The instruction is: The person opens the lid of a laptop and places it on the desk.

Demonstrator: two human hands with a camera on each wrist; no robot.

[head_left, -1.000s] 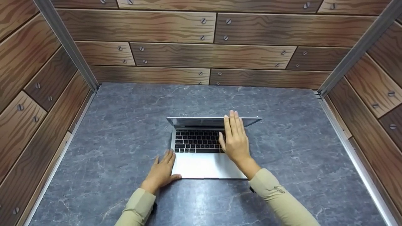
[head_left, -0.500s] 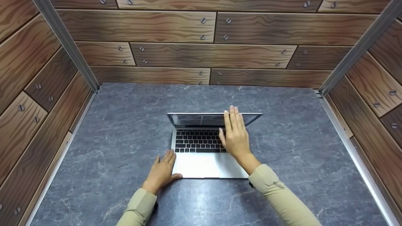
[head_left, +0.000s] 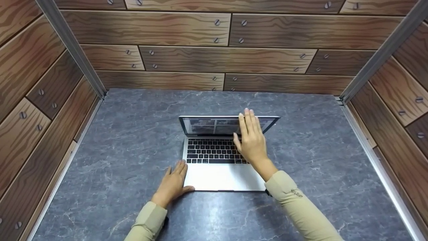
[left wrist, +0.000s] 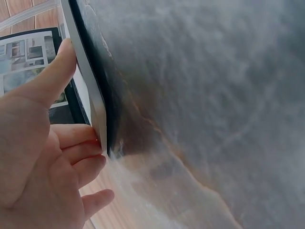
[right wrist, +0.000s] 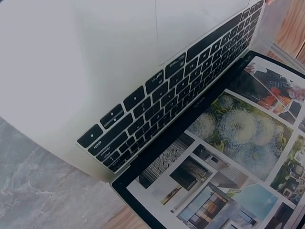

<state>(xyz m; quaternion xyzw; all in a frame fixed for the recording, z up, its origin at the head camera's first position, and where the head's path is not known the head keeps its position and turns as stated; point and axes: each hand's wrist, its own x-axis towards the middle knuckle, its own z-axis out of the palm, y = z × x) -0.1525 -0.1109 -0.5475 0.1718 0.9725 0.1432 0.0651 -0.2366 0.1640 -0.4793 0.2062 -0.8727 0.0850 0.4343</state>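
Note:
A silver laptop with black keys stands on the grey table, its screen tilted up at the back. My left hand rests at the base's front left corner, thumb on the front edge and fingers along the left side. In the left wrist view, that thumb lies against the base's thin edge. My right hand is over the keyboard's right side, its straight fingers laid across the screen and past its top edge. Photos in a grid show on the lit screen in the right wrist view, where the right hand is out of sight.
The grey marbled tabletop spreads around the laptop. Wood-pattern panels wall it in at the back and both sides. Metal posts stand in the back corners, and pale rails run along the side edges.
The laptop screen has tilted further back, with more of its picture showing. My right hand has moved slightly away from me with it. The left hand has stayed at the base's corner.

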